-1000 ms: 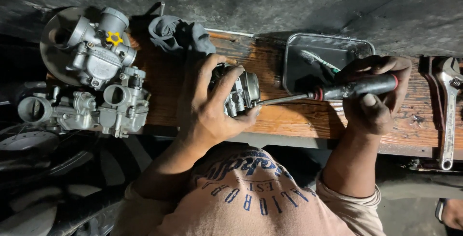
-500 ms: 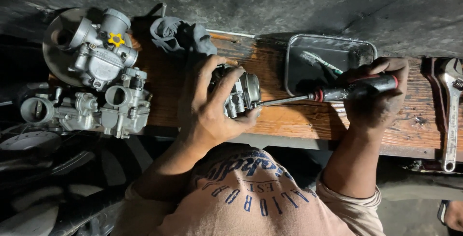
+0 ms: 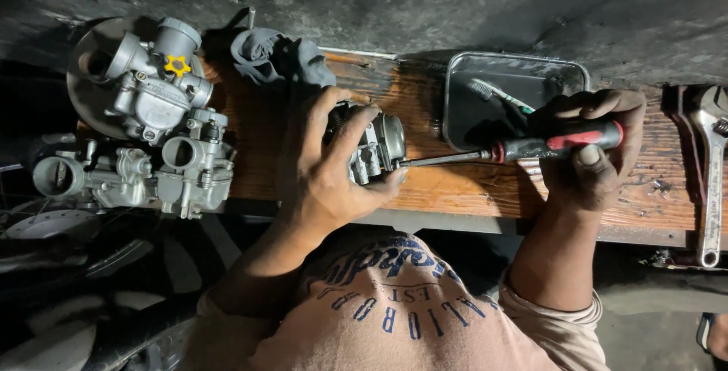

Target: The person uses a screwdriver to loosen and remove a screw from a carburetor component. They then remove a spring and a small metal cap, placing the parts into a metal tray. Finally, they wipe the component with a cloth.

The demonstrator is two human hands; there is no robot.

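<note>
The left hand [image 3: 322, 162] is closed over a small carburetor [image 3: 371, 144], pressing it against the wooden bench [image 3: 455, 189] to keep it steady. The right hand [image 3: 591, 151] is wrapped tight around a screwdriver [image 3: 531, 147] held level, its tip at the carburetor's side. A metal tray [image 3: 516, 94] lies just behind.

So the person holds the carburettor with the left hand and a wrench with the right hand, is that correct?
Not quite. In the head view the right hand holds a screwdriver with a red and black handle, not a wrench; its tip meets the carburettor, which the left hand grips. The wrench lies untouched on the bench.
</note>
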